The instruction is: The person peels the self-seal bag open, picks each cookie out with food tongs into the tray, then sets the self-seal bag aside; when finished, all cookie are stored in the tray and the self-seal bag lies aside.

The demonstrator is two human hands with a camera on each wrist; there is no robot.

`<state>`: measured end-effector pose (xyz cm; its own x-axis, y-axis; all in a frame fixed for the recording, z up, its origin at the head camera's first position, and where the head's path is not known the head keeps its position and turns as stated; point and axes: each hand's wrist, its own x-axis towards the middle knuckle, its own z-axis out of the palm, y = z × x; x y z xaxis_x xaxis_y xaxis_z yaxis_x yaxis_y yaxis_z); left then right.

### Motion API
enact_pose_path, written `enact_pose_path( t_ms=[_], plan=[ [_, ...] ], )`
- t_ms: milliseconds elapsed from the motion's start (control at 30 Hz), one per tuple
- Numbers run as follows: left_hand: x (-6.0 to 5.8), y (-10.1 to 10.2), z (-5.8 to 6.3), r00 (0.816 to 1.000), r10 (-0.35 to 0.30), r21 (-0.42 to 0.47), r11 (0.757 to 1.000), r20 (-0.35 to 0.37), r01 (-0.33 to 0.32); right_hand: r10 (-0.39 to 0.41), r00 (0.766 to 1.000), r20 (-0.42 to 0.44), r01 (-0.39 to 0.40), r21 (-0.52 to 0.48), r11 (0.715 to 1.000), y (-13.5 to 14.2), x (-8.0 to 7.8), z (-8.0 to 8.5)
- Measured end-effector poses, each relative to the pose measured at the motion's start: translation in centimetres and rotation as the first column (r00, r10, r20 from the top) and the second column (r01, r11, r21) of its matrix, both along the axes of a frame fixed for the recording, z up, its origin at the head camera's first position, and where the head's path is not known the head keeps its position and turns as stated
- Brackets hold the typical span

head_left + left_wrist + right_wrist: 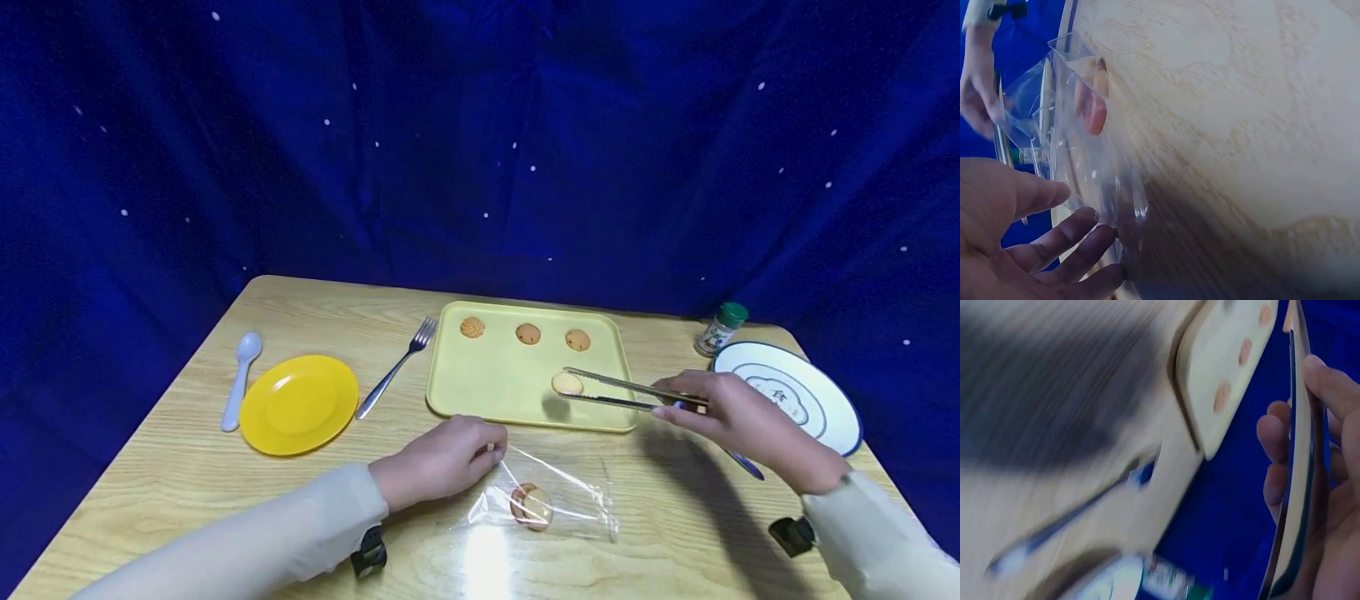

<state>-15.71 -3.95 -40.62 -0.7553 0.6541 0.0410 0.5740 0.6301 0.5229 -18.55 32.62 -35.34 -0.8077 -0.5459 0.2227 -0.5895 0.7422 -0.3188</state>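
My left hand [450, 458] pinches the near-tray edge of a clear plastic bag [573, 482] on the table. Inside the bag, a pale round cookie [537, 508] overlaps a browner one. In the left wrist view the thumb and fingertips [1088, 215] are at the film's edge. Metal tongs [637, 387] are gripped by my right hand [742, 421], thumb on one arm and fingers on the other. Their tips hold a pale round cookie [567, 383] above the yellow tray [480, 383], its shadow below. Several brown cookies [528, 333] lie along the tray's far side.
Left of the tray lie a fork [397, 367], a yellow plate [300, 406] and a white spoon [240, 379]. On the right stand a green-capped shaker [722, 328] and a white plate [825, 400]. A utensil handle [746, 465] shows under my right wrist.
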Motion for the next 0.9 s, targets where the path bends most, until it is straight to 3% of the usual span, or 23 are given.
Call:
enact_pose_path(
  t_ms=[200,367,667,900],
  plan=[
    [0.0,0.1,-0.2,1.0,-0.01,0.003,1.0,-0.007,0.01,0.032,0.999,0.026,-0.034,0.069,0.997,-5.1,-3.8,-1.9],
    [0.0,0.0,-0.3,1.0,-0.017,0.011,1.0,0.0,0.017,0.06,0.998,0.027,-0.062,0.089,0.994,-8.4,-5.5,-3.4],
    [-0.1,-0.1,-0.3,1.0,-0.013,0.004,1.0,0.0,0.013,0.046,0.997,0.058,-0.051,0.089,0.995,-10.9,-6.4,-4.6],
    [-0.1,0.0,-0.4,1.0,-0.011,0.0,1.0,-0.002,0.011,0.023,0.995,0.093,-0.032,0.102,0.994,-11.6,-6.3,-4.6]
  ],
)
